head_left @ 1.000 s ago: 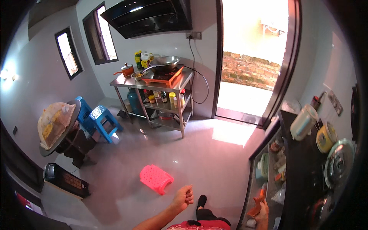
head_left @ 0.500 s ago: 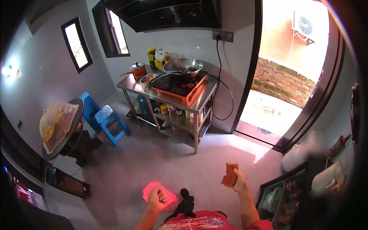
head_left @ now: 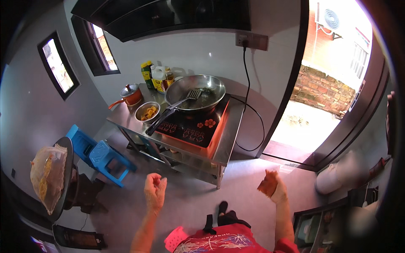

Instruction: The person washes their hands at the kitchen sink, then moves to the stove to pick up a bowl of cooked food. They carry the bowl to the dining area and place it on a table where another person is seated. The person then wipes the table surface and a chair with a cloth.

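My right hand [head_left: 278, 192] grips a small reddish-brown rag-like piece [head_left: 268, 184] with ragged edges; its exact kind I cannot tell. Raised in front of the metal table [head_left: 223, 157], my left hand [head_left: 154, 192] has its fingers loosely curled, and nothing shows in them. Both hands are apart from the table. On it a steel wok [head_left: 206, 102] rests on a black induction cooker [head_left: 188, 128] with an orange rim. A slotted spatula [head_left: 194, 95] lies in the wok, which holds a little dark liquid. Beside it stands a metal bowl [head_left: 140, 113] of yellowish food pieces.
An orange lidded pot [head_left: 134, 98] and several bottles [head_left: 158, 78] stand at the table's back left. Blue stools [head_left: 105, 158] and a round table with a food cover [head_left: 48, 177] are left. A doorway opens right, above a rack [head_left: 310, 230]. Pink perforated plastic [head_left: 175, 238] shows below.
I have come closer to the metal table. My left hand has risen away from in front of the pink plastic thing. My right hand still holds the reddish-brown piece, now slightly farther right.
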